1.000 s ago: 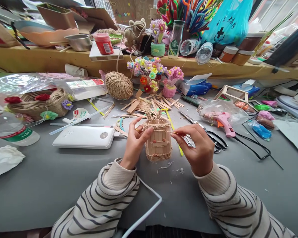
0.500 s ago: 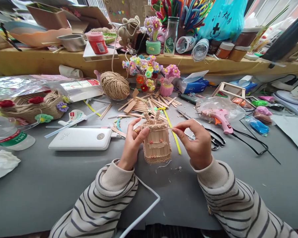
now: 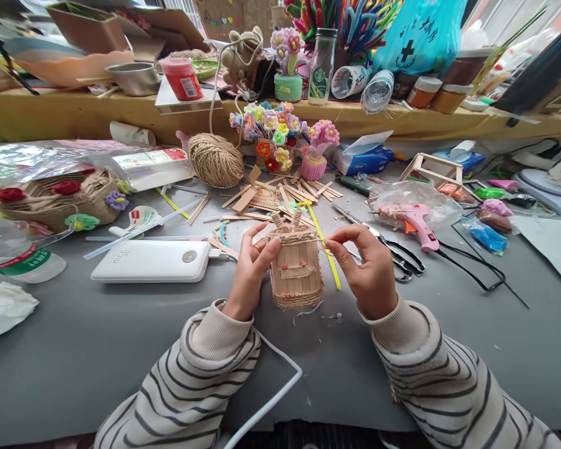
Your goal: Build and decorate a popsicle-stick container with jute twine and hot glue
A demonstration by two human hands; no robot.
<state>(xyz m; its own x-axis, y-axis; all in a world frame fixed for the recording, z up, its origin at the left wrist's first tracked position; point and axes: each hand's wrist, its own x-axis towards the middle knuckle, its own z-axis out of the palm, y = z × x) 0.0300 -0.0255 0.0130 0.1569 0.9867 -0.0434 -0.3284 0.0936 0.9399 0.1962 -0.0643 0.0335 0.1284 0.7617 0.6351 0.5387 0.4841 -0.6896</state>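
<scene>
A small holder built of popsicle sticks (image 3: 296, 268), bound with twine at rim and base, stands on the grey table (image 3: 121, 349) right in front of me. My left hand (image 3: 250, 274) grips its left side, thumb pressed near the rim. My right hand (image 3: 367, 271) pinches a thin strand of twine (image 3: 321, 242) that runs taut to the holder's rim. A ball of twine (image 3: 215, 160) lies farther back.
A white power bank (image 3: 152, 261) lies left of the holder, scissors (image 3: 393, 255) and a pink glue gun (image 3: 414, 219) to the right. Loose popsicle sticks (image 3: 280, 194), a yellow strip, pipe-cleaner flowers (image 3: 273, 128) and a woven basket (image 3: 60, 196) sit behind. A cluttered shelf runs along the back.
The holder and both hands shifted slightly away from me. My right hand has drawn closer to the holder's rim, still pinching the twine.
</scene>
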